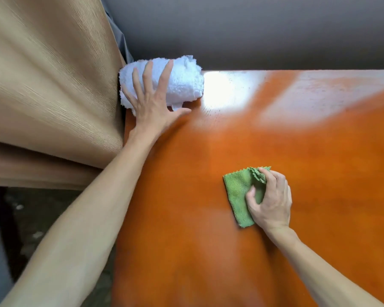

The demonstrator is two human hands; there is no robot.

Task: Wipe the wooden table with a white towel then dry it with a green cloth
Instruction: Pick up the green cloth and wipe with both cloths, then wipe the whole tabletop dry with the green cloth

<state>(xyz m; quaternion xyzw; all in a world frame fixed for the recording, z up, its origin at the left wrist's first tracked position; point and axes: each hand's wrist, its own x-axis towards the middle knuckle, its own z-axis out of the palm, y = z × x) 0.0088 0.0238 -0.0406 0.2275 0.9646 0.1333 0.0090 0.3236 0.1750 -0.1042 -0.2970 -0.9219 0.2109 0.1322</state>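
Green cloth point(239, 191) folded, bunched under right hand point(269, 201) on orange table point(208, 173).

hidden: our left hand point(152, 100) covers part of the white towel point(182, 82); our right hand point(269, 200) covers the green cloth's point(238, 191) right side | cut off: wooden table point(208, 173) at right and near edges | blurred: floor point(31, 218) at near left

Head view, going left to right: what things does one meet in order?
Beige ribbed curtain → left hand lying flat on the bundled white terry towel → folded green microfibre cloth → right hand gripping it, all on the orange wooden table.
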